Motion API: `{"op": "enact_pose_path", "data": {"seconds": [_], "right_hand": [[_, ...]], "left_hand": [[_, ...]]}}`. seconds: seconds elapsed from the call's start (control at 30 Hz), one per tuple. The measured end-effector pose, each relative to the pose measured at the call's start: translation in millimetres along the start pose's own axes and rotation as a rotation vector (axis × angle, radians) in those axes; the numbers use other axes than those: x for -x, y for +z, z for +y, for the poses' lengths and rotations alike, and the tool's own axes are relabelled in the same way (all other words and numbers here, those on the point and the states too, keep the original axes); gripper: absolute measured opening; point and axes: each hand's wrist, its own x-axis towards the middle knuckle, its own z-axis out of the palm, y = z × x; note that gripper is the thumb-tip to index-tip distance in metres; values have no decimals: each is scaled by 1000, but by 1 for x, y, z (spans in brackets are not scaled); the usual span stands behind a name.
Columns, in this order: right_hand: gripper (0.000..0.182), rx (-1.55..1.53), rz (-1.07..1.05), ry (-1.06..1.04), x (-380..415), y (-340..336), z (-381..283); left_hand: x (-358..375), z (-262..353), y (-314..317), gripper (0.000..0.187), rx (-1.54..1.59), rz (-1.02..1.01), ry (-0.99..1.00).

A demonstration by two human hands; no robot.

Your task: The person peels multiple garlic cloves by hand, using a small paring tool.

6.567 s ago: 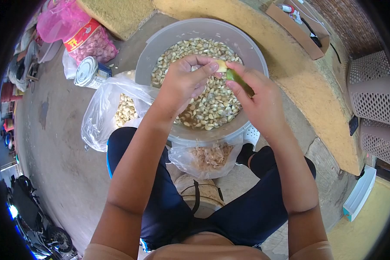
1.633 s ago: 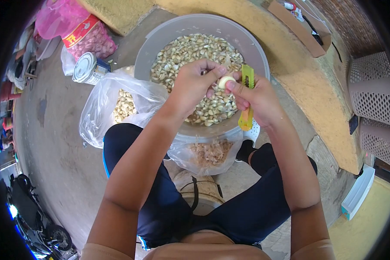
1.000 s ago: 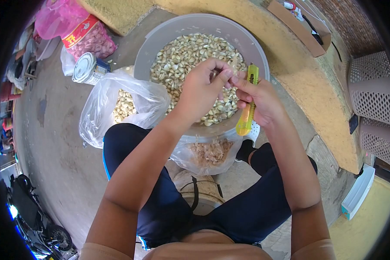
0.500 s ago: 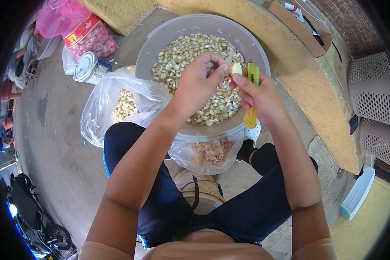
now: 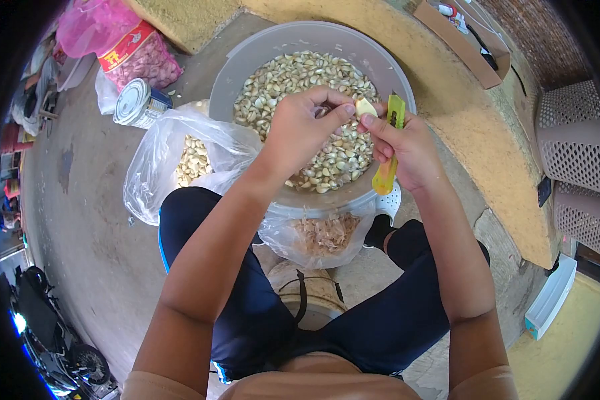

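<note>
While held over the basin [image 5: 247, 60]:
Clove [image 5: 365, 107]: pinched between both hands' fingertips.
Left hand [image 5: 300, 133]: thumb and forefinger pressed on clove.
Right hand [image 5: 407, 143]: closed round cutter [image 5: 389, 147] — thumb on clove.

Legible text: none that can be read out. Red label [image 5: 128, 45] on the netted sack [image 5: 143, 61], up and left of the grey basin [image 5: 247, 57]: yellow characters, too small to make out. Tin can [image 5: 138, 103] just below the sack: printed wrapper, wording blurred. Yellow cutter [image 5: 389, 143] over the basin: dark marking, unreadable.
</note>
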Motion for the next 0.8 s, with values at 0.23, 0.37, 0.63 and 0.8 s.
{"op": "enact_pose_path", "data": {"seconds": [0.23, 0.37, 0.63, 0.8], "right_hand": [[15, -115, -5, 27, -2, -1, 5], [14, -147, 4, 48, -1, 1, 3], [20, -122, -82, 72, -1, -2, 5], [26, -131, -123, 78, 1, 0, 2]], "left_hand": [[-6, -14, 6, 13, -38, 47, 379], [0, -6, 1, 13, -103, 41, 124], [0, -5, 3, 12, -164, 106, 59], [-4, -3, -2, 12, 83, 62, -70]]}}
